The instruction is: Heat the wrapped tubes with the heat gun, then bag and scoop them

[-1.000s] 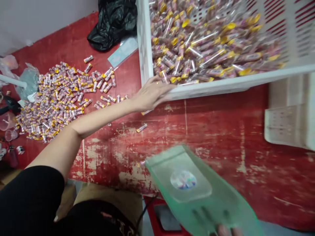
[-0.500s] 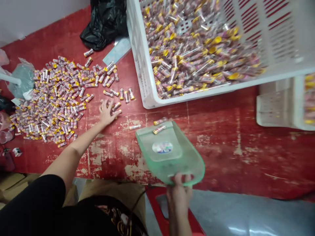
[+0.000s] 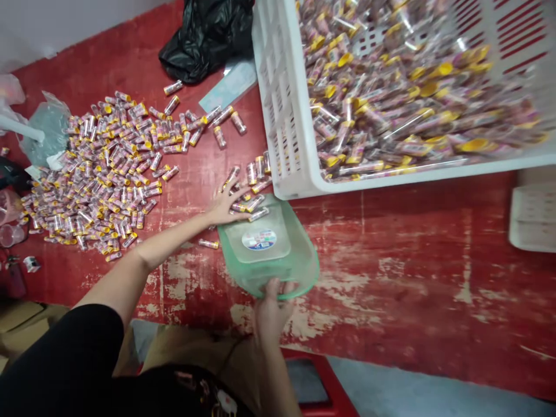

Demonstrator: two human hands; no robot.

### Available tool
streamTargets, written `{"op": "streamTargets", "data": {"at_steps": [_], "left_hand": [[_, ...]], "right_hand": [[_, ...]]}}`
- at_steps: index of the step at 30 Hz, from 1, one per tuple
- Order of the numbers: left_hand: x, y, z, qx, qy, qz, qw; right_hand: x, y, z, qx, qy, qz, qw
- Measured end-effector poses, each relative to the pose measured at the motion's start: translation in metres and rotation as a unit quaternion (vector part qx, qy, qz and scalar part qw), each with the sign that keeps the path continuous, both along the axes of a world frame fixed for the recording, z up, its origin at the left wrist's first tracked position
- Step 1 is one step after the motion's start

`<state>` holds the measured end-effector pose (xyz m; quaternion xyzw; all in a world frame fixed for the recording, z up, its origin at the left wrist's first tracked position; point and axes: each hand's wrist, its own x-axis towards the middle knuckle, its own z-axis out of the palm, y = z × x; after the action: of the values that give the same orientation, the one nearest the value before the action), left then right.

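1. The grip of the right hand (image 3: 271,307) is clenched on the near edge of the green scoop (image 3: 267,249), which is laid flat on the red counter (image 3: 391,260).
2. The left hand (image 3: 228,202) is spread flat, released, over loose tubes (image 3: 249,200) at the scoop mouth.
3. The white crate (image 3: 282,116) of tubes is positioned just beyond.

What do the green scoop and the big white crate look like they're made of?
The translucent green scoop looks like thin glossy plastic: the red surface shows through it. The slotted white crate appears to be rigid moulded plastic with a matte finish, judging by its uniform ribs and slots.
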<state>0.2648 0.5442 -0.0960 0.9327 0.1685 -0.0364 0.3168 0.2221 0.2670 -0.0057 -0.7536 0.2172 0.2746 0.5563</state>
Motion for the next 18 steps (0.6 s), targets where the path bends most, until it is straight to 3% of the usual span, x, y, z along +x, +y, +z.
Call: {"op": "streamTargets", "data": {"at_steps": [3,6,10,12,15,18], "left_hand": [[-0.010,-0.009,0.004,-0.028,0.002,-0.009,1.000],[-0.017,-0.015,0.012,-0.044,0.024,-0.076,0.996],[-0.026,-0.029,0.041,0.004,0.066,-0.132,0.989],[-0.029,-0.031,0.071,0.056,0.071,-0.124,0.988],[-0.019,-0.023,0.133,0.134,0.050,-0.085,0.986],[0.024,-0.012,0.209,0.183,0.025,-0.053,0.981]], "right_hand": [[-0.010,0.021,0.001,0.046,-0.012,-0.033,0.998],[-0.013,0.030,0.005,0.090,0.004,-0.088,0.992],[-0.016,0.031,0.018,0.149,0.052,-0.098,0.983],[-0.017,0.032,0.034,0.194,0.059,-0.105,0.973],[-0.011,0.041,0.076,0.278,0.053,-0.087,0.955],[0.021,0.051,0.128,0.341,0.012,-0.057,0.938]]}}
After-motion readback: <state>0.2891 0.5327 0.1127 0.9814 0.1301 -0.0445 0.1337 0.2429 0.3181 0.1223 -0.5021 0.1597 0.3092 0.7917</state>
